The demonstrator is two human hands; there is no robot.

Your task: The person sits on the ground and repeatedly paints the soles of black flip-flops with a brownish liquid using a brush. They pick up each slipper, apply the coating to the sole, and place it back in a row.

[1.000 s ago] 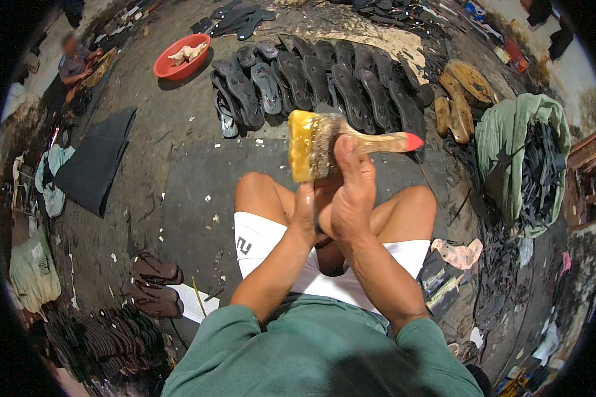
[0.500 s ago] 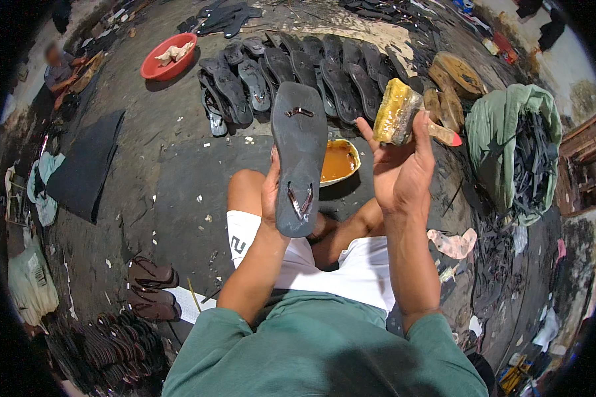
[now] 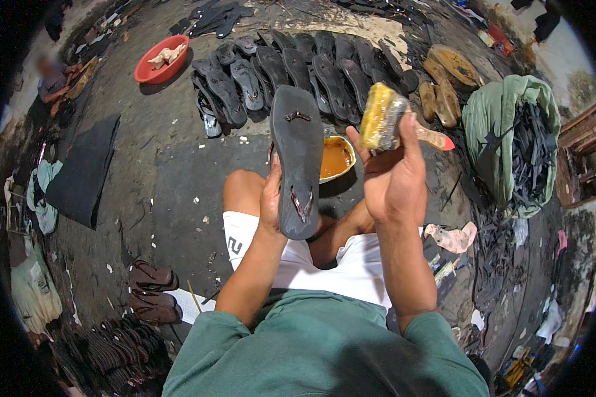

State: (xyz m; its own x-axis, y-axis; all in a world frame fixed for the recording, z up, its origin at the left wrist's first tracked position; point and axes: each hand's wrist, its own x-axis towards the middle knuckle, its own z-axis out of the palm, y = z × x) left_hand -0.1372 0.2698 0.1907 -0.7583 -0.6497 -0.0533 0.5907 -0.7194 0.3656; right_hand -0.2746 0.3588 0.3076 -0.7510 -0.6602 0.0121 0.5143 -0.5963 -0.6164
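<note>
My left hand [image 3: 270,198] is closed on the edge of a black sandal sole [image 3: 298,152], held upright over my lap. Short glossy strap ends poke out near its top, and a V-shaped strap end shows near its bottom. In my right hand [image 3: 397,175] is a wide brush [image 3: 383,119], its head coated in yellow, sticky-looking stuff. The brush's wooden handle with a red tip points away to the right. Brush and sole are apart. Behind the sole, partly hidden by it, a bowl [image 3: 343,176] holds amber liquid [image 3: 336,157].
Rows of black sandals [image 3: 265,69] lie ahead, beside a red basin [image 3: 159,74] with pale cloth. Wooden shoe forms [image 3: 451,99] and a green sack [image 3: 493,142] of black strips stand right. Brown sandals [image 3: 153,291] lie left. Another person [image 3: 53,83] sits far left.
The brush has shifted slightly left toward the sole and turned a little in my right hand. My left hand still holds the sole, nearly in place. The view has shifted slightly.
</note>
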